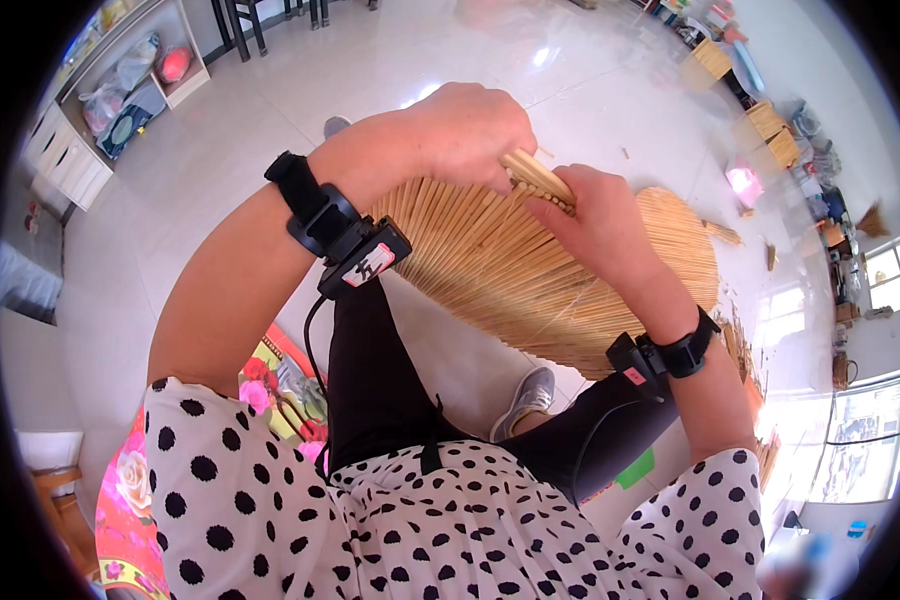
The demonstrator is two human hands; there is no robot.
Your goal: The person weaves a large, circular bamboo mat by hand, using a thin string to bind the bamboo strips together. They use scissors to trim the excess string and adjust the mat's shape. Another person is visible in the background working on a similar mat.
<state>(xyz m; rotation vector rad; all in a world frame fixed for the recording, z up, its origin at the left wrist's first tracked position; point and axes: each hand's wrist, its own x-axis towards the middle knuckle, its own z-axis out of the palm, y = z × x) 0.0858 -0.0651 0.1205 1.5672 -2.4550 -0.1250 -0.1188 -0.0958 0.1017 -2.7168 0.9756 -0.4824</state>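
Note:
A wide, fan-shaped piece of pale yellow stalks (490, 270) spreads in front of my knees, its stalks laid side by side. At its far edge there is a thick, ridged band of bundled stalks (538, 176). My left hand (475, 130) is closed at the left end of this band, its back turned up and most fingers hidden. Gripping the band's right end is my right hand (600, 215), thumb on the near side and the other fingers mostly out of sight. A short gap separates the two hands.
Stalk scraps (722, 233) lie on the tiled floor at the right, near wooden pieces (770, 120) along the wall. At far left stands a white shelf unit (75, 170) with bags. A flowered cloth (125, 500) is at my left side. My grey shoe (525, 400) is below the stalks.

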